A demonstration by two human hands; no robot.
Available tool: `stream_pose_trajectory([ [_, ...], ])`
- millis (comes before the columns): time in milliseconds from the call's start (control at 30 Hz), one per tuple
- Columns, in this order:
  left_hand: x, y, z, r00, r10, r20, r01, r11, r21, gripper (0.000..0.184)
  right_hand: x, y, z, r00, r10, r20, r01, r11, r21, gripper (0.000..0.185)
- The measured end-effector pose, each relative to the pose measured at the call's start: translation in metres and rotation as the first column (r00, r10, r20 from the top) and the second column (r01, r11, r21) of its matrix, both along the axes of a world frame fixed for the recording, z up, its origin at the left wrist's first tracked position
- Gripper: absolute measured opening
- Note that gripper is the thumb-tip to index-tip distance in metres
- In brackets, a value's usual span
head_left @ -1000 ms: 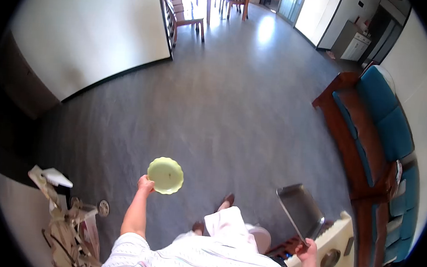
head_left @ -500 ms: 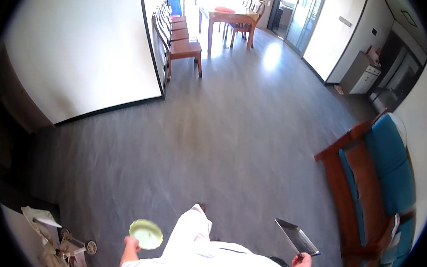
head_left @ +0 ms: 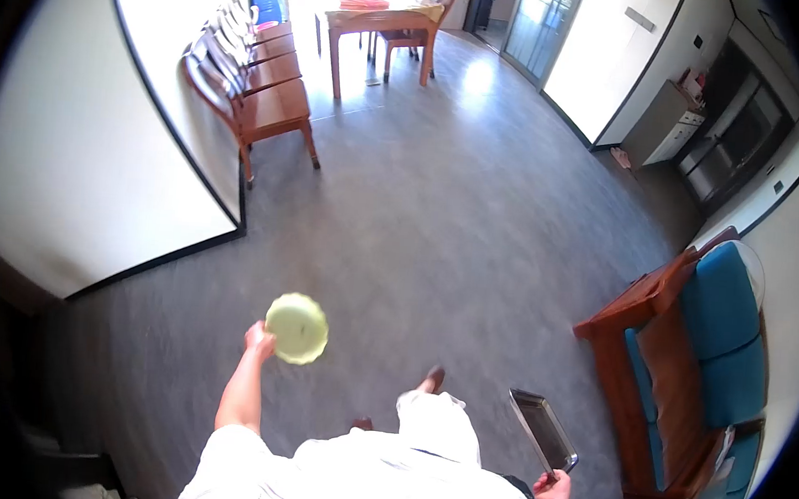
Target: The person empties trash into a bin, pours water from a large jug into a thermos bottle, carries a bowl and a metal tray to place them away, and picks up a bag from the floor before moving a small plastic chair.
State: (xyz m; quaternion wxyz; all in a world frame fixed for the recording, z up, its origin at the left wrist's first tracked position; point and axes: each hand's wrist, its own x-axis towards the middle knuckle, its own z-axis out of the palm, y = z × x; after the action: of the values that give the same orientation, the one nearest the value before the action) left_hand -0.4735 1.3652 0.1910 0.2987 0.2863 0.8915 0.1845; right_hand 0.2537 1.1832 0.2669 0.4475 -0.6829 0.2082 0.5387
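My left hand is closed on the rim of a round pale green dish with a scalloped edge, held out over the grey floor. A small dark mark shows near the middle of the dish. On the right, my right hand grips the near end of a rectangular dark metal tray, which is tilted. The two objects are well apart, one on each side of my body. Some fingers are hidden behind the dish and the tray.
Wooden chairs line the wall at the upper left. A wooden table with a red item stands at the far end. To the right is a wooden sofa with blue cushions. A cabinet stands near the dark door. Grey floor stretches ahead.
The chairs, table and sofa appear nearer, and the stroller at the lower left has mostly left view. The green dish has risen in view from its lower position half a second ago. Both hands keep their hold.
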Motion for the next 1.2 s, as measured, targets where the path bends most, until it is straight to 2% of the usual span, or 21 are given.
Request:
stream_pose_trajectory([
  [33, 0.010, 0.057, 0.001, 0.999, -0.042, -0.006, 0.043, 0.992, 0.118, 0.034, 0.004, 0.036, -0.002, 1.000, -0.011, -0.002, 0.011, 1.000, -0.027, 0.021],
  [67, 0.025, 0.106, 0.021, 0.994, -0.019, 0.112, 0.004, 0.991, 0.136, 0.033, 0.011, 0.071, -0.004, 1.000, -0.020, -0.003, 0.020, 0.998, -0.063, 0.021],
  [133, 0.036, 0.167, 0.005, 0.971, -0.029, 0.238, -0.036, 0.964, 0.262, 0.029, 0.035, 0.126, -0.016, 0.998, 0.005, -0.062, -0.010, 0.998, -0.069, 0.021],
  [233, 0.052, 0.219, -0.010, 0.885, 0.050, 0.464, -0.217, 0.924, 0.315, 0.024, 0.052, 0.222, -0.030, 0.956, 0.248, 0.158, -0.261, 0.963, 0.068, 0.021],
  [333, 0.069, 0.220, -0.018, 0.849, 0.236, 0.474, -0.315, 0.944, 0.095, 0.020, 0.057, 0.342, 0.002, 0.981, 0.196, 0.009, -0.195, 0.979, -0.064, 0.021],
  [367, 0.074, 0.216, -0.024, 0.883, 0.303, 0.358, -0.320, 0.947, -0.012, 0.018, 0.061, 0.385, 0.004, 0.984, 0.173, -0.031, -0.176, 0.980, -0.091, 0.020],
  [400, 0.090, 0.217, -0.008, 0.792, 0.482, 0.373, -0.493, 0.867, -0.075, 0.009, 0.066, 0.423, 0.003, 0.983, 0.180, -0.025, -0.182, 0.977, -0.111, 0.019],
  [433, 0.086, 0.209, -0.024, 0.757, 0.586, 0.288, -0.555, 0.810, -0.190, 0.008, 0.070, 0.460, -0.002, 0.982, 0.186, -0.022, -0.187, 0.974, -0.125, 0.018],
  [467, 0.079, 0.200, -0.042, 0.757, 0.611, 0.230, -0.535, 0.783, -0.318, 0.013, 0.071, 0.496, -0.008, 0.979, 0.202, -0.035, -0.205, 0.973, -0.104, 0.017],
  [533, 0.073, 0.205, -0.051, 0.600, 0.794, 0.098, -0.691, 0.576, -0.436, 0.027, 0.072, 0.568, -0.017, 0.977, 0.209, -0.048, -0.212, 0.975, -0.061, 0.016],
  [600, 0.074, 0.250, -0.025, 0.669, 0.742, 0.041, -0.616, 0.584, -0.530, 0.027, 0.073, 0.628, -0.024, 0.979, 0.202, -0.016, -0.203, 0.978, -0.056, 0.015],
  [700, 0.041, 0.346, -0.072, 0.647, 0.751, 0.129, -0.630, 0.622, -0.465, 0.022, 0.065, 0.725, -0.018, 0.982, 0.187, -0.024, -0.188, 0.982, -0.032, 0.015],
  [733, 0.039, 0.409, -0.059, 0.747, 0.650, 0.136, -0.553, 0.723, -0.414, 0.018, 0.057, 0.753, -0.009, 0.982, 0.189, 0.017, -0.188, 0.981, -0.055, 0.014],
  [833, 0.051, 0.620, -0.015, 0.883, 0.402, 0.241, -0.339, 0.903, -0.262, 0.007, 0.051, 0.820, 0.000, 0.979, 0.201, 0.019, -0.202, 0.977, 0.062, 0.014],
  [867, 0.043, 0.684, -0.025, 0.928, 0.230, 0.292, -0.153, 0.953, -0.263, 0.004, 0.047, 0.838, 0.005, 0.983, 0.184, 0.011, -0.184, 0.982, 0.047, 0.014],
  [933, 0.078, 0.824, 0.015, 0.907, 0.049, 0.418, -0.058, 0.998, 0.009, 0.009, 0.044, 0.891, 0.011, 0.988, 0.156, 0.006, -0.156, 0.987, 0.030, 0.015],
  [967, 0.098, 0.888, 0.036, 0.909, -0.018, 0.416, 0.008, 1.000, 0.026, 0.008, 0.047, 0.913, 0.012, 0.987, 0.162, 0.013, -0.163, 0.987, 0.018, 0.015],
  [1000, 0.108, 0.942, 0.035, 0.845, -0.147, 0.515, 0.055, 0.980, 0.190, 0.014, 0.052, 0.940, 0.010, 0.985, 0.171, 0.021, -0.172, 0.985, 0.008, 0.015],
  [1100, 0.164, 1.081, 0.065, 0.733, -0.270, 0.624, 0.099, 0.951, 0.294, 0.015, 0.077, 1.033, 0.003, 0.977, 0.199, 0.075, -0.197, 0.980, -0.034, 0.012],
  [1167, 0.194, 1.141, 0.071, 0.695, -0.233, 0.680, 0.044, 0.958, 0.283, 0.012, 0.092, 1.105, -0.003, 0.973, 0.222, 0.057, -0.216, 0.972, -0.088, 0.011],
  [1200, 0.205, 1.169, 0.070, 0.680, -0.216, 0.701, 0.015, 0.959, 0.282, 0.011, 0.097, 1.138, -0.007, 0.950, 0.307, 0.062, -0.303, 0.951, -0.063, 0.011],
])
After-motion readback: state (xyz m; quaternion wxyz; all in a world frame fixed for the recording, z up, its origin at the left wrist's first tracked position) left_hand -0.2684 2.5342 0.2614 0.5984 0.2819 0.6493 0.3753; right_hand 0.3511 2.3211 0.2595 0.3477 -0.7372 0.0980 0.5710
